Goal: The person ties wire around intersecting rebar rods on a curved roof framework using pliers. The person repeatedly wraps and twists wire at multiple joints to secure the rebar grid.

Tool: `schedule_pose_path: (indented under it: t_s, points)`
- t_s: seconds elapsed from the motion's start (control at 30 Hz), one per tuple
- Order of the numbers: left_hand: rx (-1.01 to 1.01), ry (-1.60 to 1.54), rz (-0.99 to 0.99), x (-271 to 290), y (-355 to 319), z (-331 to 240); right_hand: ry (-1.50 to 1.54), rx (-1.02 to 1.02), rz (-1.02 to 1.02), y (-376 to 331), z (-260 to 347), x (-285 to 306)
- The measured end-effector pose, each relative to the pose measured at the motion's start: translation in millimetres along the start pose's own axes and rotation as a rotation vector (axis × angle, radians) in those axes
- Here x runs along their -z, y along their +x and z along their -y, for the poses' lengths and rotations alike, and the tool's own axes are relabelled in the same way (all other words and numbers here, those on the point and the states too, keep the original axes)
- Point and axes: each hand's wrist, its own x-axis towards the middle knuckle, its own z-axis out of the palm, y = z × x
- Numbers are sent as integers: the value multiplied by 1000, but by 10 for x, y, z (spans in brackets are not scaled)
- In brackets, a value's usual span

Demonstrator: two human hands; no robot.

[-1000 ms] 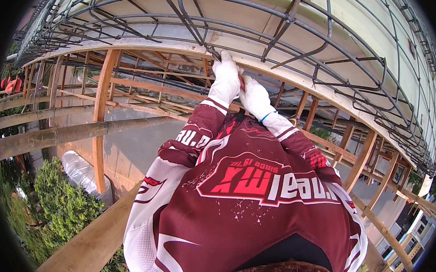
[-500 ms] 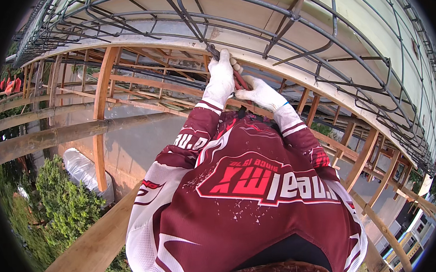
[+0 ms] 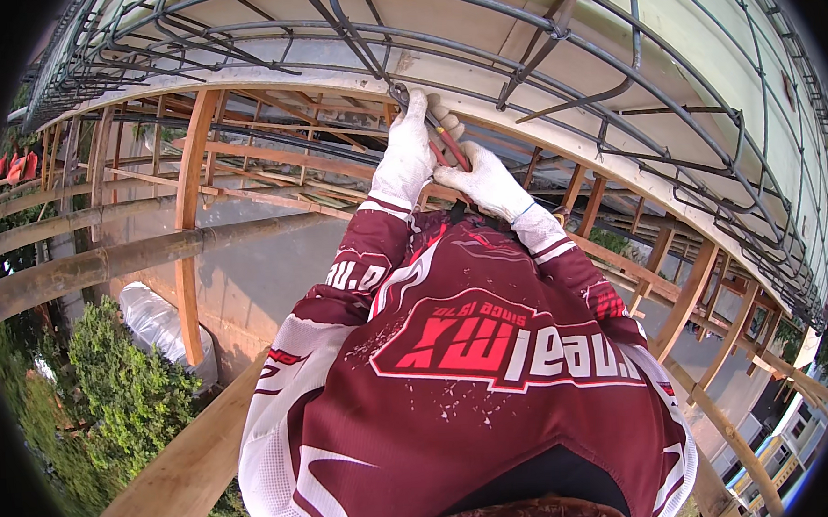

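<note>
My left hand [image 3: 403, 151], in a white glove, reaches up to the lower edge of a steel rebar cage [image 3: 507, 66]. Its thumb and fingers are closed beside the lower end of a pair of bent bars; what they pinch is hidden. To its right, my right hand [image 3: 487, 182], also gloved in white, grips red-handled pliers [image 3: 452, 146]. The handles stand slightly apart and slant up towards my left fingers, where the tool's jaws are hard to make out.
A pale formwork panel [image 3: 704, 65] backs the cage. Wooden posts [image 3: 194, 167] and bamboo poles [image 3: 96, 266] cross below and at the left. A thick bamboo pole [image 3: 181, 458] runs beside me. Leafy shrubs [image 3: 112, 396] and a white wrapped bundle [image 3: 160, 323] lie far below.
The pliers have turned and their handles have spread and show more. My left hand has shifted slightly left, its fingers more extended; my right hand has moved slightly left.
</note>
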Motion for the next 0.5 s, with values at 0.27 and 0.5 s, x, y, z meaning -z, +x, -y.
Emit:
schedule_pose_path:
  t_s: [0.27,0.5]
  points:
    - [-183,329,-159,24,122,5,158,-41,4,12,61,-17]
    - [-175,211,-194,19,183,25,-50,182,-123,-40,65,75]
